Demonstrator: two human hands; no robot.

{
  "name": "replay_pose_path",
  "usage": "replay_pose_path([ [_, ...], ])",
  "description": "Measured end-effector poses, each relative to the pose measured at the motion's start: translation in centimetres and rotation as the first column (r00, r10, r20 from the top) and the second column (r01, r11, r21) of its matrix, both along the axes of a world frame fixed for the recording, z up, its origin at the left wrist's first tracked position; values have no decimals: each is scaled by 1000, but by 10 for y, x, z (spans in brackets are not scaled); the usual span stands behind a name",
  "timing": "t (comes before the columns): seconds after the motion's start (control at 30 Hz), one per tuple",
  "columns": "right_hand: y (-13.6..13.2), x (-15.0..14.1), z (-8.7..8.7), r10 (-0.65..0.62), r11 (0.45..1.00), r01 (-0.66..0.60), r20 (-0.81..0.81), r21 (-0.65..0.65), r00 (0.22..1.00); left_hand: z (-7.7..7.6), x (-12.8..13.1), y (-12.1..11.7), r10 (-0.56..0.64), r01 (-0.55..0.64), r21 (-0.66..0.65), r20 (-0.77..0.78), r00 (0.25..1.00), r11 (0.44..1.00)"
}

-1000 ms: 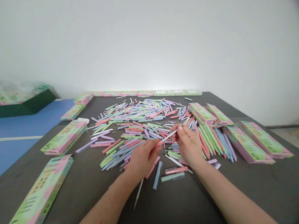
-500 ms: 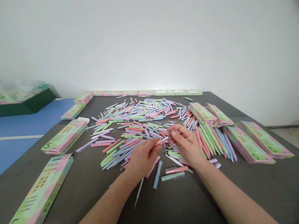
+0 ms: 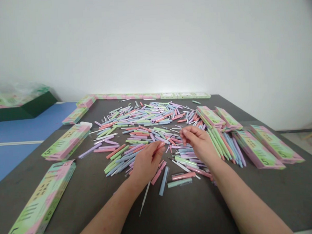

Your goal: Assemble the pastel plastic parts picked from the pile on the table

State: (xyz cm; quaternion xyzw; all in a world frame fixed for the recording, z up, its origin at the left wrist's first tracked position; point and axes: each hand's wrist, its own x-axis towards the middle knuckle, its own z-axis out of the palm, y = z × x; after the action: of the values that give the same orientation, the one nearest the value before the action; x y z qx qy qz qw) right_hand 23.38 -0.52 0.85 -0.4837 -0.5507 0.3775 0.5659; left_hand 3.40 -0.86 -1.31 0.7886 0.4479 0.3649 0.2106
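My left hand (image 3: 147, 162) is closed around a red pen barrel (image 3: 161, 144), with a pale tip showing beyond its fingers. To the right of it my right hand (image 3: 200, 143) is held in a pinch, thumb against forefinger; whatever may be between the fingertips is too small to make out. Both hands hover over a loose pile of pastel pen parts (image 3: 137, 155). Below the left hand lie a white refill (image 3: 145, 199) and a blue barrel (image 3: 164, 181). Near the right wrist are a red pen part (image 3: 183, 176) and a green one (image 3: 180, 183) with clear caps.
A row of green, red, blue and purple pens (image 3: 226, 146) lies at the right, by printed cartons (image 3: 258, 148). More cartons (image 3: 66, 141) stand at the left, others along the back edge. A dark green tray (image 3: 39, 105) sits on a blue table (image 3: 6, 132).
My right hand has drawn away to the right from the red barrel, widening the gap between the hands. The left hand keeps hold of the barrel and is nearly still.
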Motion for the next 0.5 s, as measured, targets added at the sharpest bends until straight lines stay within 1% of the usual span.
replay_pose_path([
  [0.03, 2, 5, -1, -44, 999, 46, 131, -6, 990, 0, 0, 0, 14, -14, -9, -3, 1000, 1000],
  [0.07, 4, 10, -2, -68, 997, 74, 288, -9, 955, 1, 0, 1, 26, -26, -15, -4, 1000, 1000],
  [0.1, 5, 13, -4, -69, 996, 84, 447, -13, 892, 1, 0, 1, 32, -32, -22, -5, 999, 999],
  [0.13, 6, 15, -6, -47, 997, 76, 585, -26, 810, 1, 0, 2, 39, -39, -26, -2, 999, 999],
  [0.2, 7, 15, -12, 41, 997, 22, 770, -71, 637, 2, -1, 2, 52, -52, -28, -2, 999, 998],
  [0.27, 9, 13, -18, 119, 992, -31, 852, -120, 510, 3, -1, 2, 56, -56, -21, -6, 998, 998],
  [0.33, 11, 10, -24, 164, 986, -73, 888, -147, 430, 3, -1, 2, 55, -55, -14, -4, 998, 998],
  [0.4, 12, 9, -27, 158, 987, -85, 907, -136, 389, 3, -1, 1, 55, -55, -12, 2, 998, 998],
  [0.5, 12, 8, -29, 147, 989, -80, 925, -127, 352, 3, -1, 1, 53, -53, -14, 8, 999, 998],
])
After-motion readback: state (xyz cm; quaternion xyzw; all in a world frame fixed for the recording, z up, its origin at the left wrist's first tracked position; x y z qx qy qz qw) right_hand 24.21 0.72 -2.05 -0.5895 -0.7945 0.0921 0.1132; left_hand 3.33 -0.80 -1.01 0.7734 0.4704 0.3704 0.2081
